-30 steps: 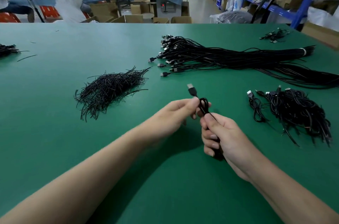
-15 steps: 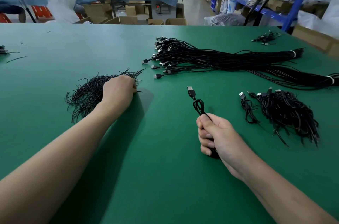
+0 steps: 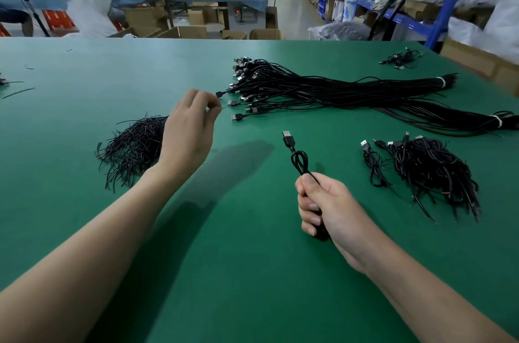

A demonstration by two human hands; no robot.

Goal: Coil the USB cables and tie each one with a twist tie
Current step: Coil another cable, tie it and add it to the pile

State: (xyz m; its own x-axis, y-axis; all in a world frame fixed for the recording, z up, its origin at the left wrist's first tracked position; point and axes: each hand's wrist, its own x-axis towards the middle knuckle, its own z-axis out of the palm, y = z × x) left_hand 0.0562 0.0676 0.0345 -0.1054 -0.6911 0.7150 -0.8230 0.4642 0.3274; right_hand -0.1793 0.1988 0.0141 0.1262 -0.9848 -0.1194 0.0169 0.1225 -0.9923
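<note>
My right hand [image 3: 328, 210] grips a coiled black USB cable [image 3: 299, 163] in its fist. A loop and the USB plug stick up out of the fist, and the rest of the coil is hidden inside it. My left hand [image 3: 188, 129] is lifted just above the right edge of the pile of black twist ties [image 3: 132, 146]. Its fingertips are pinched together on what looks like one thin tie, which is blurred and barely visible.
A long bundle of uncoiled black USB cables [image 3: 323, 92] lies across the far middle and right of the green table [image 3: 252, 272]. A heap of coiled cables [image 3: 429, 171] sits right of my right hand. A few cables [image 3: 401, 57] lie far right.
My left hand left the coiled cable, reached down onto the twist tie pile, and has now lifted off it with pinched fingertips. My right hand kept its grip on the coil.
</note>
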